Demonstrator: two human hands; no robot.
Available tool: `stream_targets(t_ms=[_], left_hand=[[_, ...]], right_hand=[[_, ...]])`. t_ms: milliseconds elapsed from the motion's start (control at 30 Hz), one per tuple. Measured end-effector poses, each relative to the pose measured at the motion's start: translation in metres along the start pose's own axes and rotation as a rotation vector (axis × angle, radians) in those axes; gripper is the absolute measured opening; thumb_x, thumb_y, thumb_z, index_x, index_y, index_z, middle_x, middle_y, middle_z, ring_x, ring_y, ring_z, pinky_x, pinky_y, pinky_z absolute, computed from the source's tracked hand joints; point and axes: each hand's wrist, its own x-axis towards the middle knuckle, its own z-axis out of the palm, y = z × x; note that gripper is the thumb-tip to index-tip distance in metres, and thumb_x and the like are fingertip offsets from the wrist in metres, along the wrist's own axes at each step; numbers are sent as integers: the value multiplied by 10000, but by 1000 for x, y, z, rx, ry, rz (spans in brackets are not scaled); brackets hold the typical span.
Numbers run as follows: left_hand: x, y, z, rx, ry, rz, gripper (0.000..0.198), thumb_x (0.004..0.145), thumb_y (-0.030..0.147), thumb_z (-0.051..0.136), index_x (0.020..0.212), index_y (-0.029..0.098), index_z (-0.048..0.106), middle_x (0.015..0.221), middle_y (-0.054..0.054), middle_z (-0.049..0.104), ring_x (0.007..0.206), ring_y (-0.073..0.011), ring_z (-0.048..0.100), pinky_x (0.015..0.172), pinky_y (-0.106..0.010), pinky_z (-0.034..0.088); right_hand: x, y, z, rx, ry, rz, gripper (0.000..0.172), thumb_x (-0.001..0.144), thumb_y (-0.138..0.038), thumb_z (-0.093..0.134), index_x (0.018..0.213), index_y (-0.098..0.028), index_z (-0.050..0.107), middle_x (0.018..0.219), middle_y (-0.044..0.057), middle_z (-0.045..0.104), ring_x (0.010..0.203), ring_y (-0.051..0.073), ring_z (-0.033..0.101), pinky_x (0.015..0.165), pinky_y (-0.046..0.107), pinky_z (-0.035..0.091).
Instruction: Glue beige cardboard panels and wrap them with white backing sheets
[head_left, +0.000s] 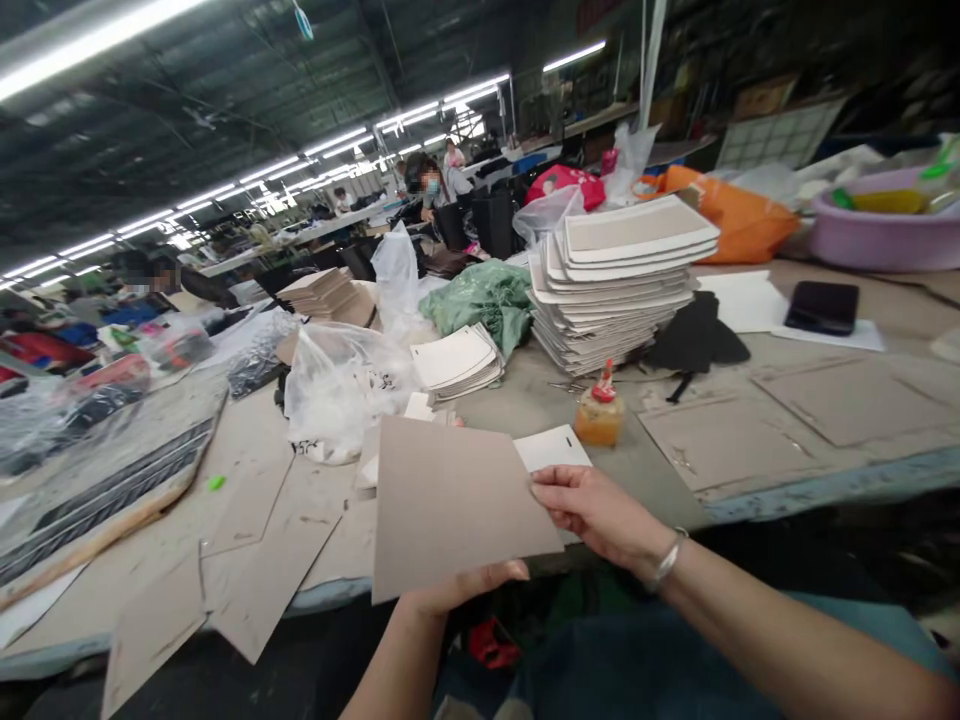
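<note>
A flat grey-brown board [457, 505] is held up over the table's front edge, slightly tilted. My left hand [465, 587] supports it from below, the thumb along its lower edge and the other fingers mostly hidden behind it. At its right edge, my right hand [589, 510] pinches the board between thumb and fingers; a bracelet is on that wrist. Behind the board lies a white card [553, 450] with a small dark slot. A bottle of amber liquid [599, 415] with a red tip stands just beyond my right hand.
A tall stack of boards [615, 290] stands behind the bottle, with a smaller white stack [457, 362] to its left. Plastic bags [345, 385], a green bag [484, 300], a black phone [823, 307] and a purple basin [885, 230] are around. People work farther back.
</note>
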Motion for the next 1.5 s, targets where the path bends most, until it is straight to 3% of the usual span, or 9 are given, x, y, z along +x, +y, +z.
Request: stream_targets(t_ms=[133, 233, 367, 500, 767, 933, 1167, 1333, 1500], left_hand=[[2, -32, -19, -81, 126, 33, 660, 501, 592, 760, 1033, 217, 650, 1029, -78, 663, 1015, -302, 575, 925, -429, 456], [7, -44, -26, -118, 292, 31, 577, 647, 571, 674, 1052, 162, 644, 1107, -103, 639, 1076, -295, 546, 928, -395, 445], [16, -42, -12, -80, 280, -126, 358, 740, 461, 637, 891, 141, 692, 871, -82, 692, 872, -226, 616, 813, -324, 486], [21, -45, -1, -309, 367, -235, 472, 749, 549, 588, 838, 97, 691, 706, -77, 660, 612, -145, 580, 583, -240, 465], [30, -54, -15, -456, 587, -250, 475, 670, 576, 653, 740, 107, 628, 564, -1, 563, 473, -80, 475, 453, -188, 351], [32, -53, -13, -393, 531, -231, 449, 692, 565, 633, 727, 118, 616, 559, 14, 542, 455, -63, 452, 433, -174, 308], [37, -55, -8, -221, 354, -286, 364, 689, 489, 663, 654, 141, 560, 449, 56, 459, 404, -54, 394, 393, -158, 291], [38, -58, -1, -249, 267, -401, 363, 655, 500, 655, 663, 166, 514, 516, 53, 489, 458, -89, 475, 417, -189, 416], [29, -64, 0, -207, 281, -466, 360, 639, 503, 639, 638, 171, 500, 528, 53, 488, 489, -101, 502, 483, -223, 477]], right_hand=[[-3, -15, -26, 21, 160, -82, 359, 549, -313, 846, 802, -148, 653, 710, -11, 576, 552, 39, 442, 479, 142, 332], [1, -20, -47, 38, 226, -116, 359, 546, -286, 851, 814, -150, 656, 728, -12, 583, 549, 31, 449, 487, 127, 364], [15, -14, -66, 116, 183, -97, 318, 588, -272, 834, 809, -146, 644, 669, -31, 552, 500, 14, 414, 473, 113, 372], [33, -8, -73, 123, 206, -106, 386, 566, -234, 840, 879, -155, 630, 699, -25, 574, 497, 20, 421, 447, 114, 366], [32, -5, -76, -7, 247, -68, 570, 526, -273, 842, 1023, -154, 589, 678, -29, 593, 499, 36, 425, 456, 136, 351], [23, -3, -81, -226, 282, -43, 596, 547, -341, 805, 1061, -144, 577, 824, 22, 646, 625, 88, 517, 547, 188, 389], [23, 1, -98, -509, 309, -56, 439, 639, -330, 692, 1016, -124, 603, 814, 34, 654, 628, 107, 514, 568, 219, 386], [24, 2, -103, -715, 353, -31, 374, 707, -304, 626, 1029, -116, 608, 834, 56, 673, 662, 134, 557, 580, 232, 413], [26, 3, -97, -874, 361, -2, 328, 735, -297, 598, 1023, -139, 607, 842, 47, 681, 669, 143, 590, 606, 234, 441]])
